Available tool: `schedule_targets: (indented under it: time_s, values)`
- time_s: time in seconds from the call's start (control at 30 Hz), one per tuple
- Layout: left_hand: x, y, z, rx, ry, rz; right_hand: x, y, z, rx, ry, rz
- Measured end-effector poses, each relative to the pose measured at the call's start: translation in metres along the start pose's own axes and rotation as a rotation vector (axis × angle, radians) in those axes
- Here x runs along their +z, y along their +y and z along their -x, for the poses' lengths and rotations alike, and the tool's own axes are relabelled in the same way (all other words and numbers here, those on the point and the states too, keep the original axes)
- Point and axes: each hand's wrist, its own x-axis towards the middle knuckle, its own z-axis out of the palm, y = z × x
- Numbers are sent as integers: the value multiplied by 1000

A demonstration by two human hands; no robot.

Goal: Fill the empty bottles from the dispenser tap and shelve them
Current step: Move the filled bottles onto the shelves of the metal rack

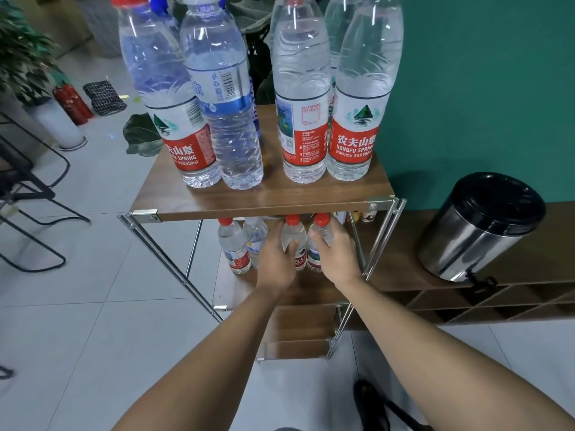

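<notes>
- Clear plastic, red-capped: two water bottles on the second shelf [236, 293] of a wood-and-metal rack. The left-held bottle [295, 236] and the right-held bottle [320, 241] stand upright, side by side and touching or nearly so.
- Left hand [275, 259]: fingers curled round the body of the left-held bottle, below its shoulder.
- Right hand [334, 255]: fingers wrapped over the shoulder of the right-held bottle, just under the cap.
- Fill level of the two held bottles: cannot tell; the hands cover most of each.
- Step in hand, as judged: either setting the pair down on the shelf or lifting it off. Keep both upright, grip the bodies rather than the caps, and mind the top shelf [261, 197] edge just above the caps.
- Neighbours on the same shelf: a red-capped bottle [233, 244] and a blue-labelled bottle [255, 241] just to the left; avoid knocking them with the left wrist.
- Top shelf: several taller bottles, among them a Nongfu Spring bottle [357, 104], standing close together.
- Further out: a steel dispenser [479, 227] with a black lid and a black tap [480, 283], on a low wooden unit to the right, well apart from both hands.
</notes>
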Motion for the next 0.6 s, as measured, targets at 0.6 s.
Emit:
schedule_targets:
  time_s: [0.6]
  values:
    - [85, 17, 99, -214, -321, 241, -89, 63, 107, 149, -41, -195]
